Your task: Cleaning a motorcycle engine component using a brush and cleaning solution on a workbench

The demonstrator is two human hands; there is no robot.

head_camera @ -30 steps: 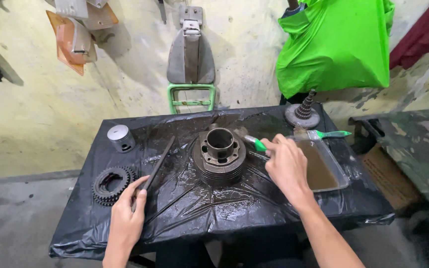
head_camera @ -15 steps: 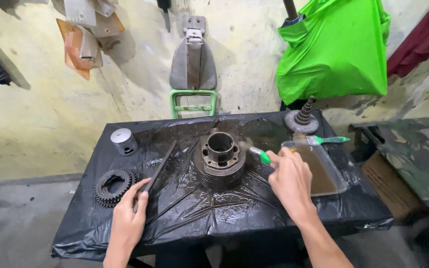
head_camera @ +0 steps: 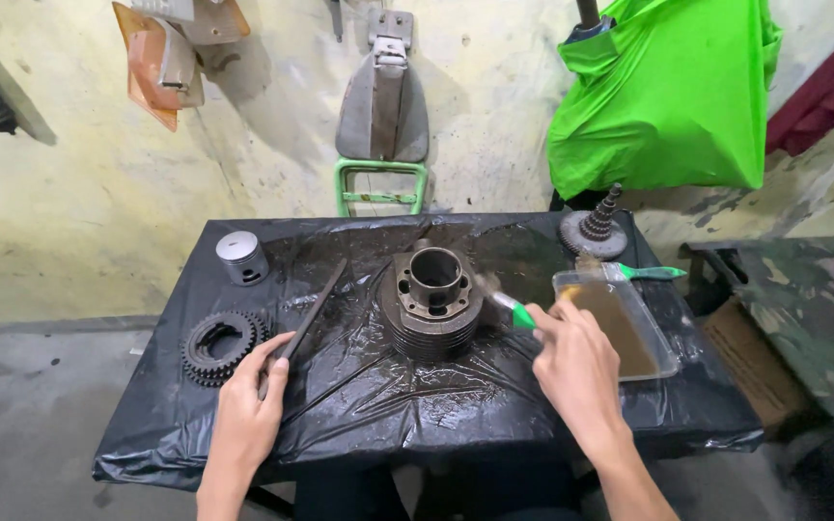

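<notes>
Even, moderately bright light; glare on black plastic sheet (head_camera: 417, 405); sharp focus; edges bend slightly.

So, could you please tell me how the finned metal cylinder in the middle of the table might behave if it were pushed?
The finned engine cylinder looks like thick cast metal, so probably heavy for its size. It stands upright on a broad base, so tipping or rolling seems unlikely. The black plastic sheet under it looks glossy and wrinkled, so it might slide or drag the sheet.

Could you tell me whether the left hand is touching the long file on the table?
Touching. The head view shows the left hand with its fingers laid over the near end of the file, with no gap showing between them.
</notes>
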